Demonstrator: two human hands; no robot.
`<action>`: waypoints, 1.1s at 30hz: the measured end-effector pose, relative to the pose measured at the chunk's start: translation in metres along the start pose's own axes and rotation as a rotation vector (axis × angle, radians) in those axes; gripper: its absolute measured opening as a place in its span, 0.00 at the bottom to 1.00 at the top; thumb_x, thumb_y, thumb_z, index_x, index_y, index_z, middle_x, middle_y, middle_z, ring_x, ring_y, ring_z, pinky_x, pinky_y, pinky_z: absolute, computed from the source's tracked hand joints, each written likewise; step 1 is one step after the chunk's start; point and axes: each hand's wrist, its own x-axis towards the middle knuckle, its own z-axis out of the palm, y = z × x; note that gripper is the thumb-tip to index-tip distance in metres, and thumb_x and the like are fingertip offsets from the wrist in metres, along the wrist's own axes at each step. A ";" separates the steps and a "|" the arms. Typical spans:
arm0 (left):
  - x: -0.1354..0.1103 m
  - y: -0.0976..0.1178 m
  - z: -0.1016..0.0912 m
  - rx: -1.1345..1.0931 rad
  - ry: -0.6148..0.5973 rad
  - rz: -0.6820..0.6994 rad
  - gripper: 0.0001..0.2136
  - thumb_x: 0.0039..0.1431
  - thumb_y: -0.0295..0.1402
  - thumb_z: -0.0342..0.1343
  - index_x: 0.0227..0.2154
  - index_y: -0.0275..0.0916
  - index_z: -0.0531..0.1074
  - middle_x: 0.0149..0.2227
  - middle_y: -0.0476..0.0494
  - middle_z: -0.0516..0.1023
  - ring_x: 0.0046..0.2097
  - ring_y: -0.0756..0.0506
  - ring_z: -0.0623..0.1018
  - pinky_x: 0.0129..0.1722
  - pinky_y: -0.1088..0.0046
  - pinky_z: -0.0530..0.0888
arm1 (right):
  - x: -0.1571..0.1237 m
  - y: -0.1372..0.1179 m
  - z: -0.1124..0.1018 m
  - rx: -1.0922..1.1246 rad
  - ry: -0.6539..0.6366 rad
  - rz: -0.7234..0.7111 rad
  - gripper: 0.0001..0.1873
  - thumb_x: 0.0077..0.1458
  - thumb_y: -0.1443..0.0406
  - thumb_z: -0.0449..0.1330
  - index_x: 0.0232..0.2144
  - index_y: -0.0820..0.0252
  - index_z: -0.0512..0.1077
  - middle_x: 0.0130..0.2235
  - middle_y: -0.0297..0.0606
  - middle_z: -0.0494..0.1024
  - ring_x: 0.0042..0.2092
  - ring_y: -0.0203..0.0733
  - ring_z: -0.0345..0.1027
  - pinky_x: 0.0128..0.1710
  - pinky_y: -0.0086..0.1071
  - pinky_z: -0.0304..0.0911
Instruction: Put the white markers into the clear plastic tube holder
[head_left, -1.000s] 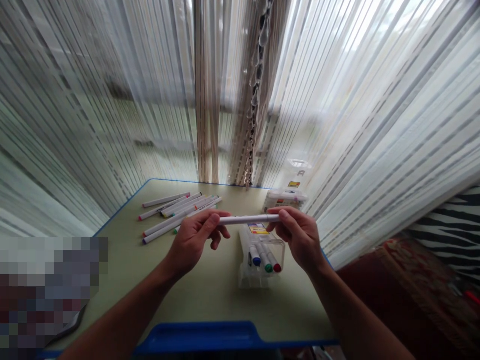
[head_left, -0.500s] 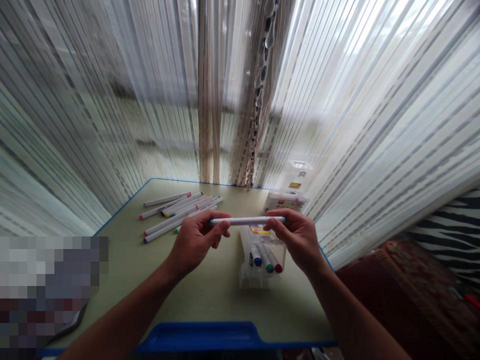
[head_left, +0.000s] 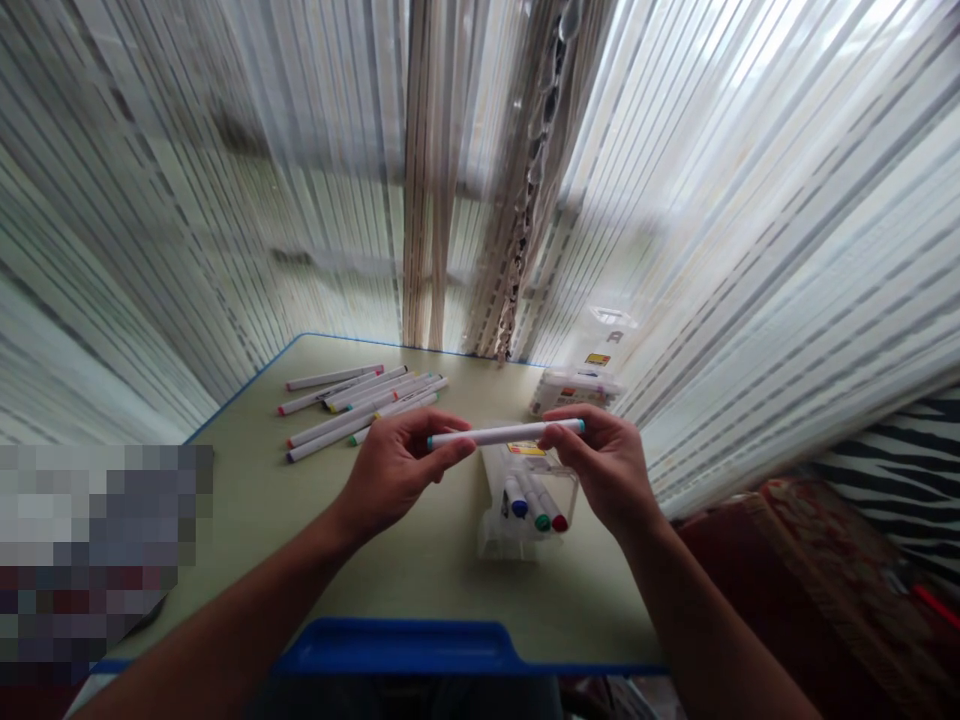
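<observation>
A white marker (head_left: 506, 434) with teal ends is held level above the table, tilted slightly up to the right. My left hand (head_left: 401, 455) pinches its left end between thumb and fingers. My right hand (head_left: 604, 455) grips the other end the same way. Just below it, a clear plastic case (head_left: 510, 548) holds markers with blue, green and red ends. Left of my hands, several white markers (head_left: 330, 429) with coloured ends lie in a loose pile, partly behind my left hand.
A second clear case (head_left: 577, 390) with its lid raised stands at the back right. Striped string curtains (head_left: 337, 180) hang behind the table (head_left: 405, 600). A blue tray edge (head_left: 401, 645) runs along the front. Zebra-striped cloth (head_left: 892, 480) lies at the right.
The marker's right end has tipped up a little, and both hands have shifted slightly right. The camera view has moved, so the table sits a little higher in the picture.
</observation>
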 end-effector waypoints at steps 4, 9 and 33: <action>0.001 0.002 0.000 -0.046 0.005 0.000 0.12 0.53 0.36 0.66 0.36 0.33 0.79 0.22 0.48 0.75 0.21 0.54 0.68 0.19 0.79 0.65 | 0.002 0.000 0.000 0.042 -0.013 0.026 0.10 0.50 0.60 0.69 0.34 0.60 0.80 0.25 0.39 0.79 0.18 0.28 0.50 0.16 0.26 0.43; 0.001 0.004 0.000 -0.120 0.029 0.006 0.12 0.56 0.37 0.63 0.38 0.32 0.79 0.28 0.43 0.79 0.21 0.54 0.69 0.20 0.77 0.66 | 0.004 0.001 0.000 0.051 -0.009 0.035 0.11 0.52 0.59 0.68 0.36 0.60 0.80 0.26 0.39 0.79 0.18 0.28 0.50 0.17 0.27 0.44; -0.009 0.002 0.003 -0.061 0.071 0.204 0.09 0.54 0.30 0.64 0.39 0.35 0.78 0.30 0.45 0.78 0.29 0.51 0.75 0.27 0.78 0.71 | 0.008 0.008 -0.014 -0.022 -0.098 0.083 0.11 0.50 0.63 0.70 0.37 0.58 0.80 0.22 0.31 0.70 0.23 0.29 0.53 0.20 0.25 0.45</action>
